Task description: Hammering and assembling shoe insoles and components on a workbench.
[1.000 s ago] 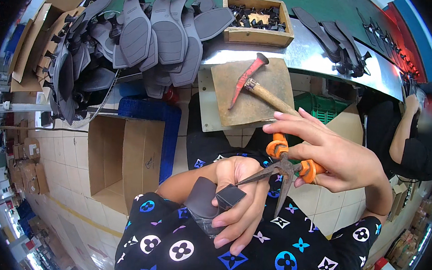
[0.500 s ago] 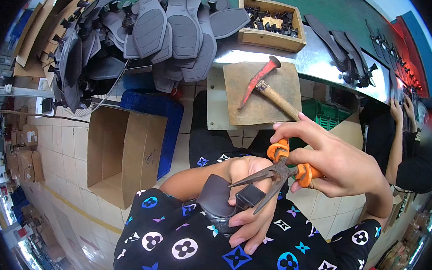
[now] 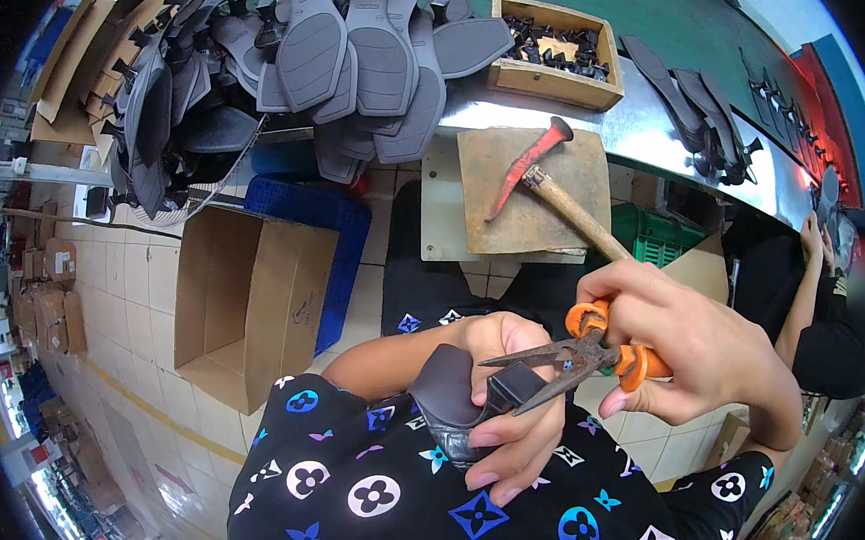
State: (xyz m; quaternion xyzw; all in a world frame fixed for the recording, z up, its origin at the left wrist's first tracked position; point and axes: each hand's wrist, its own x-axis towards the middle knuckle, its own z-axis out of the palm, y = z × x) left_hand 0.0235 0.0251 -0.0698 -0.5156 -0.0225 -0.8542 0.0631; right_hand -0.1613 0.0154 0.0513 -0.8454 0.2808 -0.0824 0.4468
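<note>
My left hand [image 3: 531, 439] holds a dark heeled shoe [image 3: 444, 386] against my lap, fingers wrapped round its heel end. The black heel block [image 3: 515, 387] points up toward the right. My right hand [image 3: 698, 339] grips a pair of pincers [image 3: 592, 355] with orange-wrapped handles. The metal jaws are spread and reach left over the heel block, one on each side of it; whether they touch it I cannot tell. Just beyond my right hand, a hammer [image 3: 581, 220] with a red head and wooden handle lies on a worn brown board [image 3: 486, 224].
Many grey soles with heels [image 3: 382, 66] are piled on the bench's left. A wooden box [image 3: 556, 87] of small black parts stands behind the hammer. More soles [image 3: 680, 102] lie right. A cardboard box [image 3: 280, 300] and blue crate [image 3: 352, 274] stand left. Another person's arm [image 3: 802, 296] is far right.
The pincers have shifted right and turned slightly, their jaws a little closer together. My right index finger has curled in. The shoe has tilted slightly in my left hand.
</note>
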